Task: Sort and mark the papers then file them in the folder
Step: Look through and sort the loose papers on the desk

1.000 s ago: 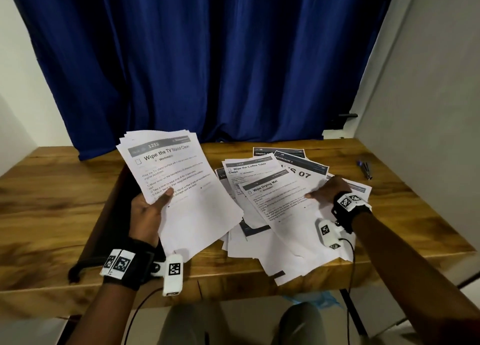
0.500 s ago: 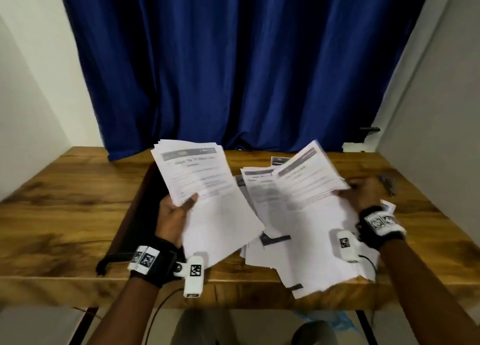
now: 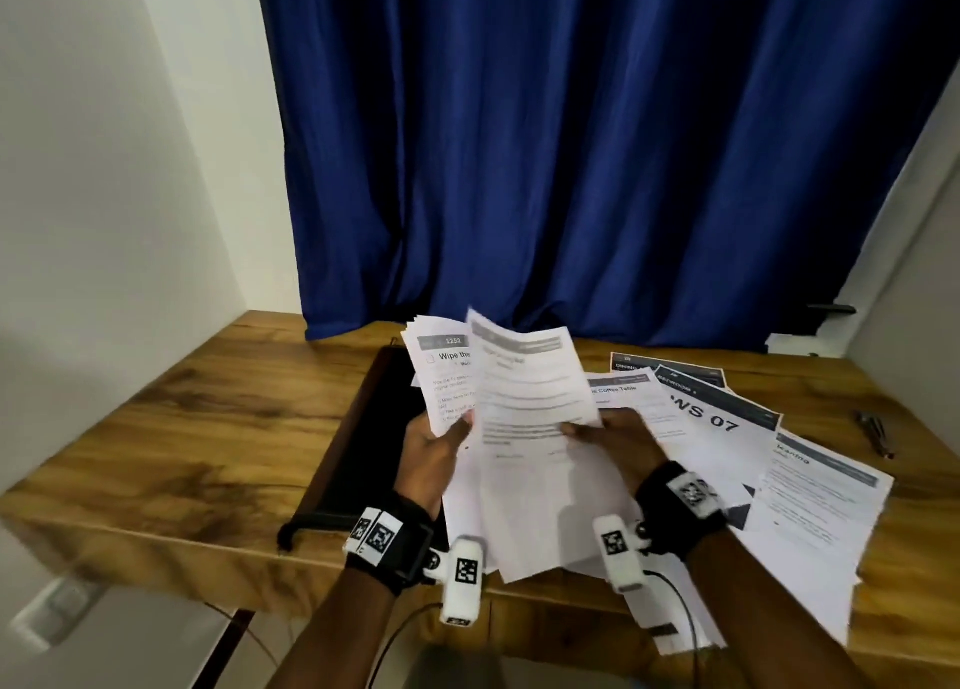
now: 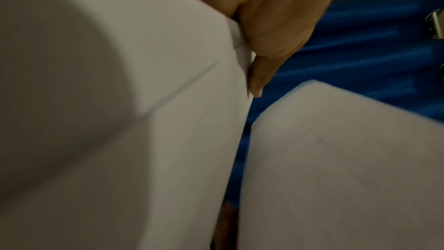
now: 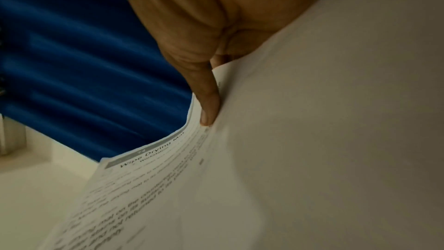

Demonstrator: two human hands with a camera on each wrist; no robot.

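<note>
a flat black folder [image 3: 363,444] lies on the grained wooden table [image 3: 171,428], partly under the left hand [image 3: 434,454], which grips a thin stack of printed sheets [image 3: 441,376] with its thumb on top. just right, the right hand [image 3: 618,439] pinches a single curling sheet [image 3: 530,392] against that stack. further right, loose papers [image 3: 727,428] fan out flat on the table.

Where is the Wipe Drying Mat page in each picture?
Head: the page is in the middle, held up by the right hand.
Left wrist: a blank sheet at lower right may be it; cannot tell.
Right wrist: the page fills the bottom and right.
Shared landmark: blue curtain.
</note>
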